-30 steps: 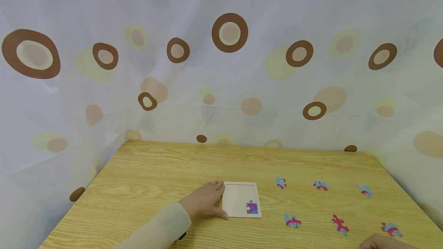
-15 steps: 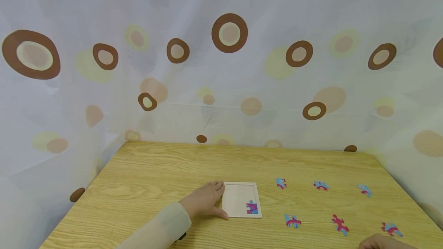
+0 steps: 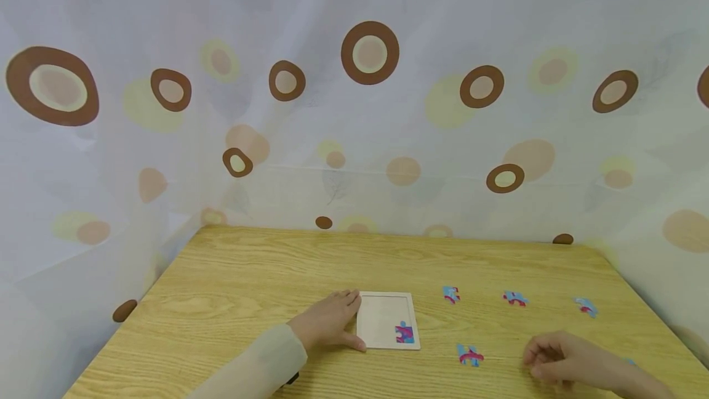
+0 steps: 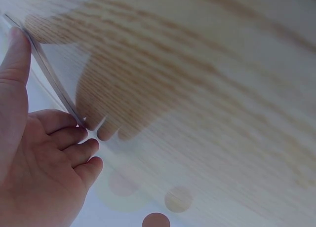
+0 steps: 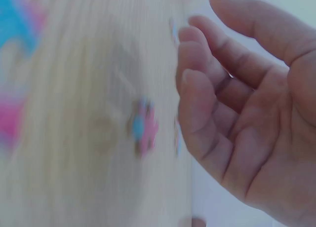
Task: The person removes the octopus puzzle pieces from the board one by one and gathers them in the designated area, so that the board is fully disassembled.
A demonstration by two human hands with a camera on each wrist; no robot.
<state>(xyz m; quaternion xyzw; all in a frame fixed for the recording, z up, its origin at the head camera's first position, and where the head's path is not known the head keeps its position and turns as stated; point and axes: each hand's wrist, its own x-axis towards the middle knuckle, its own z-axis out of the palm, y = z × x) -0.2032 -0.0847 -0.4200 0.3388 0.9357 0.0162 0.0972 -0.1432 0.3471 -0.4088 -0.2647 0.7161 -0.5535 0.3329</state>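
Observation:
My left hand (image 3: 330,319) rests along the left side of a pale square puzzle tray (image 3: 376,340), thumb by the near corner, fingers by the far one. In the left wrist view, the thumb and forefinger of that hand (image 4: 44,163) meet the tray's edge. One blue and magenta puzzle piece (image 3: 405,334) lies in the tray's near right corner. My right hand (image 3: 576,362) hovers over the right part of the table, fingers loosely bent and holding nothing. It hides the red puzzle piece there. Left of it lies a blue and red puzzle piece (image 3: 470,356).
Three more puzzle pieces lie in a back row: one right of the tray (image 3: 451,294), a middle piece (image 3: 515,298) and a far right piece (image 3: 585,307). Another piece (image 3: 630,361) peeks out behind my right wrist. A patterned curtain (image 3: 354,128) backs the wooden table (image 3: 277,263).
My right hand has come in from the bottom right edge, moving left and forward over the near row of pieces. The left hand and the tray have stayed in place.

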